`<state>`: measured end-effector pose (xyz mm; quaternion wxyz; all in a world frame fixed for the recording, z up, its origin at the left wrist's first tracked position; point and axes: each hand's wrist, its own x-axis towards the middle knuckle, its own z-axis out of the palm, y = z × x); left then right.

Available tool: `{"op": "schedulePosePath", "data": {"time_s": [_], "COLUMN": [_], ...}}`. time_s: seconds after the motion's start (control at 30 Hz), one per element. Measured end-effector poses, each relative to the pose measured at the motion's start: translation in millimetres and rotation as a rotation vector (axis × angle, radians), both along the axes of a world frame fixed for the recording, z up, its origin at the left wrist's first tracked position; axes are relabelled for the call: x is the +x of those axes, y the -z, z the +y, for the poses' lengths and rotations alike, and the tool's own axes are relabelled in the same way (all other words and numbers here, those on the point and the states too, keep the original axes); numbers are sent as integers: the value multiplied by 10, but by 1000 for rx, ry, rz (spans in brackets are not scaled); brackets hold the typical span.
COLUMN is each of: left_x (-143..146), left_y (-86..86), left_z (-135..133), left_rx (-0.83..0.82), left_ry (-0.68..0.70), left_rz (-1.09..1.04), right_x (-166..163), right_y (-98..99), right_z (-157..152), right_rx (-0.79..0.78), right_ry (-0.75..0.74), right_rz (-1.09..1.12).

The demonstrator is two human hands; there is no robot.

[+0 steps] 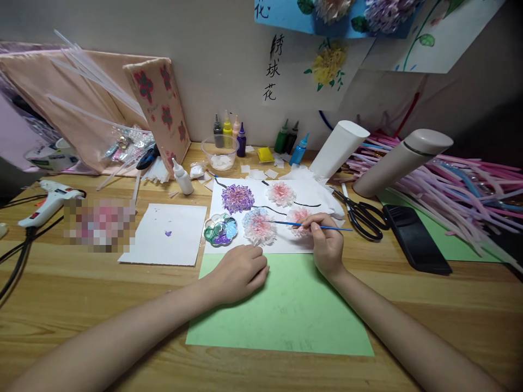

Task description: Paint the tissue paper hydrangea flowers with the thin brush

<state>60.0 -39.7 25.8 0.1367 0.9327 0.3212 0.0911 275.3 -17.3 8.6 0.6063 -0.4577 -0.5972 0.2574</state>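
Observation:
My right hand point(327, 245) pinches a thin blue paintbrush point(341, 228), its tip reaching left to a pink and blue paper flower point(259, 224) on the white sheet point(286, 245). Beside it, my left hand point(241, 272) rests curled on the lower edge of that sheet and on the green paper point(286, 310), holding nothing that I can see. A flower-shaped paint palette point(221, 230) lies just left of the sheet. On the sheet are also a purple flower point(237, 197) and a pink flower point(281, 193).
Black scissors point(363, 215) and a black phone point(414, 239) lie right of the sheet. Paint bottles point(241, 140) and a clear bowl point(220, 152) stand at the back. A glue gun point(49, 202) lies far left, a small white paper point(165, 234) nearer. Pink straws point(461, 185) pile at right.

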Motion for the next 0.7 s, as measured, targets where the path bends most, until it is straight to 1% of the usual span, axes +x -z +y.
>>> {"op": "schedulePosePath", "data": {"time_s": [0.13, 0.33, 0.57, 0.7], "left_x": [0, -2, -1, -1], "left_y": [0, 3, 3, 3], "left_z": [0, 3, 3, -1], "left_rx": [7, 4, 5, 6], "left_ry": [1, 2, -1, -2], "left_rz": [8, -5, -20, -13], "right_x": [0, 9, 18, 16], "right_y": [3, 7, 20, 16], "right_z": [0, -1, 16, 0], "right_rx": [-12, -12, -7, 44], "right_ry": [-2, 43, 58, 103], "right_rz": [-10, -14, 2, 24]}}
